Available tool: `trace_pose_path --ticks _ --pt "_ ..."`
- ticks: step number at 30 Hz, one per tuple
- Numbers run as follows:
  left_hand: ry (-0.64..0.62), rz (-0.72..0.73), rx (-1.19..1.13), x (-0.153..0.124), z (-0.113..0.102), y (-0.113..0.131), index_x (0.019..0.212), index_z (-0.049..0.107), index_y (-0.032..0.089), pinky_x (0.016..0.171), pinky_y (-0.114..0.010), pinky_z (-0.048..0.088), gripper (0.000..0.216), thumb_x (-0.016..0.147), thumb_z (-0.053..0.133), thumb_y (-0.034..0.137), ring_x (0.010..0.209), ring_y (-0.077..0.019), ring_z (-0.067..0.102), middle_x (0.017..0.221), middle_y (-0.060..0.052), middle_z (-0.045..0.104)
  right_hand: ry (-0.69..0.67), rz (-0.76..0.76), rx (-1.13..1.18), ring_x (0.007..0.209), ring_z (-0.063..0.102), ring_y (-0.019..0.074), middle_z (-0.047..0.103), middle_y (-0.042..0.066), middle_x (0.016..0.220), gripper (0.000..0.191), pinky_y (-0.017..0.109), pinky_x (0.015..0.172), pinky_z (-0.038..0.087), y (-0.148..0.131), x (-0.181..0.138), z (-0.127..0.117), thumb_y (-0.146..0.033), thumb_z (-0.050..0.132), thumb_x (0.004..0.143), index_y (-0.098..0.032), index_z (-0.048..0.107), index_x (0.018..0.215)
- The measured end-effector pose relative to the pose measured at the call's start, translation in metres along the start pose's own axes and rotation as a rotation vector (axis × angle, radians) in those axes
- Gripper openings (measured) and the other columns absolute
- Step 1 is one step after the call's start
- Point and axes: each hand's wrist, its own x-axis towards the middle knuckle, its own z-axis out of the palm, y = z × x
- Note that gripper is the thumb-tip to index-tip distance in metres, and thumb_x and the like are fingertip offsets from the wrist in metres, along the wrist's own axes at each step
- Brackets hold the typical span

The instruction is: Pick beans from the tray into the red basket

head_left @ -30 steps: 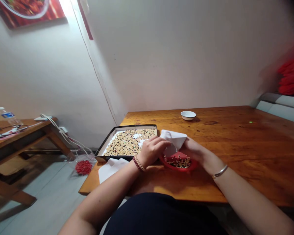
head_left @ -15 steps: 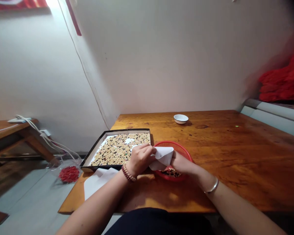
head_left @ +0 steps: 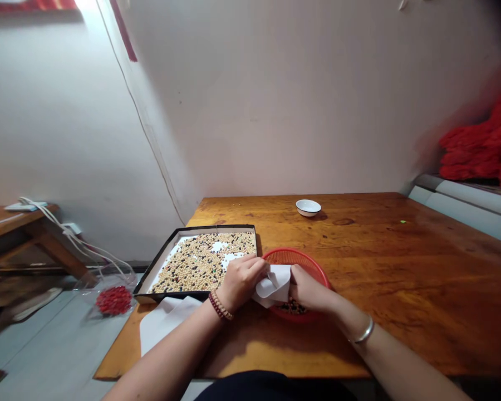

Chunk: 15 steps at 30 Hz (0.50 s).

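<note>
Between my hands, a piece of white cloth point(head_left: 274, 285) is held over the left part of a red plastic basket point(head_left: 290, 255). My left hand point(head_left: 242, 278), with a beaded bracelet at the wrist, grips the cloth's left side with closed fingers. On its other side my right hand point(head_left: 308, 289) has its fingers closed at the cloth's edge; the fingertips are partly hidden. Dark and pale beads point(head_left: 292, 307) lie in the bottom of the basket. Left of my hands is a black-edged shallow tray point(head_left: 163, 253) covered with cream and dark beads point(head_left: 196, 264).
Another white cloth point(head_left: 167, 320) lies at the table's near left edge. A white bowl point(head_left: 308, 207) stands toward the back of the wooden table point(head_left: 401, 289). A clear bag of red pieces point(head_left: 113, 299) sits on the floor at left. Red bundles point(head_left: 484, 147) are piled at right.
The view has tilted slightly, so the table sits a little lower. Both hands still hold the white cloth over the basket; the cloth's fold has shifted and opened a little.
</note>
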Motion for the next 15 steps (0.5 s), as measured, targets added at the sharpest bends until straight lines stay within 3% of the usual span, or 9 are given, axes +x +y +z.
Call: trace_pose_path --ticks 4,6,10,12,15 --pt "0.047 -0.007 -0.015 0.003 -0.006 -0.015 0.084 0.061 0.018 0.057 -0.023 0.043 0.031 0.103 0.055 0.041 0.059 -0.0116 0.058 0.069 0.0 0.067 0.128 -0.033 0.218 0.079 0.068 0.0236 0.075 0.006 0.086 0.027 0.036 0.076 0.056 0.002 0.006 -0.006 -0.045 0.07 0.084 -0.019 0.073 0.091" --pt "0.121 -0.062 0.004 0.007 -0.01 -0.02 0.091 0.063 0.018 0.059 -0.023 0.047 0.037 0.102 0.054 0.052 0.058 -0.0116 0.059 0.068 0.0 0.067 0.19 -0.012 0.334 0.064 0.066 0.0223 0.069 0.005 0.071 0.039 0.035 0.062 0.056 0.002 0.008 -0.012 -0.06 0.07 0.082 -0.021 0.07 0.082" --pt "0.199 -0.103 -0.043 0.028 -0.032 0.006 0.098 0.064 0.018 0.058 -0.025 0.049 0.039 0.104 0.046 0.052 0.058 -0.0121 0.059 0.074 -0.003 0.07 0.212 -0.003 0.447 0.054 0.063 0.0201 0.064 0.002 0.062 0.048 0.035 0.055 0.056 0.007 0.016 -0.022 -0.068 0.075 0.075 -0.021 0.066 0.079" --pt "-0.011 -0.127 -0.129 0.037 -0.056 0.037 0.097 0.067 0.021 0.063 -0.026 0.052 0.027 0.103 0.051 0.042 0.066 -0.0133 0.063 0.078 -0.003 0.071 0.294 -0.015 0.484 0.064 0.065 0.0206 0.07 0.005 0.074 0.051 0.035 0.061 0.057 0.011 0.021 -0.027 -0.068 0.074 0.074 -0.019 0.068 0.086" --pt "-0.471 -0.12 -0.287 0.026 -0.097 0.089 0.095 0.075 0.032 0.065 -0.024 0.053 0.013 0.094 0.065 0.04 0.069 -0.0141 0.065 0.08 0.0 0.072 0.352 0.002 0.569 0.085 0.067 0.024 0.073 0.007 0.09 0.047 0.037 0.078 0.059 0.015 0.024 -0.037 -0.058 0.075 0.074 -0.02 0.067 0.1"
